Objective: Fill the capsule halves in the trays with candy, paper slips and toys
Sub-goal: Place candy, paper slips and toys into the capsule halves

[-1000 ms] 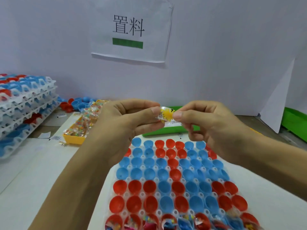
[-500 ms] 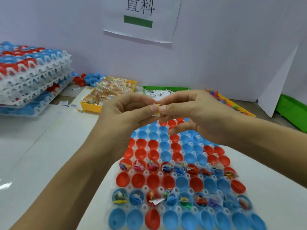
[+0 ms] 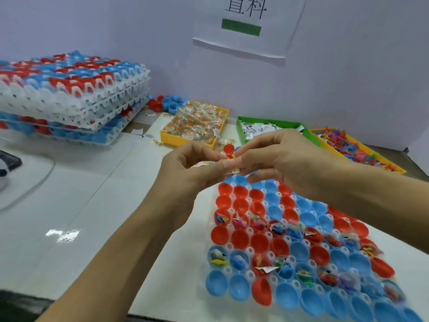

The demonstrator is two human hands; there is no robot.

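Note:
My left hand (image 3: 192, 168) and my right hand (image 3: 281, 163) meet fingertip to fingertip above the far end of the capsule tray (image 3: 228, 246). Between them they pinch a small wrapped candy (image 3: 232, 162), mostly hidden by the fingers. The tray holds rows of red and blue capsule halves (image 3: 240, 238); two rows contain candy, slips and toys, the others are empty. Behind the hands stand a yellow bin of wrapped candy (image 3: 195, 126), a green bin of paper slips (image 3: 262, 129) and a yellow bin of small toys (image 3: 355, 147).
A stack of white trays with red and blue capsules (image 3: 69, 98) sits at the back left. Loose capsule halves (image 3: 169, 103) lie by the wall. A paper sign (image 3: 246, 24) hangs on the wall. A dark object (image 3: 7, 163) is at the left edge.
The view has tilted down and to the left, so the tray and bins sit lower right. Both hands have stayed together, still pinching the candy, now over the tray's far end.

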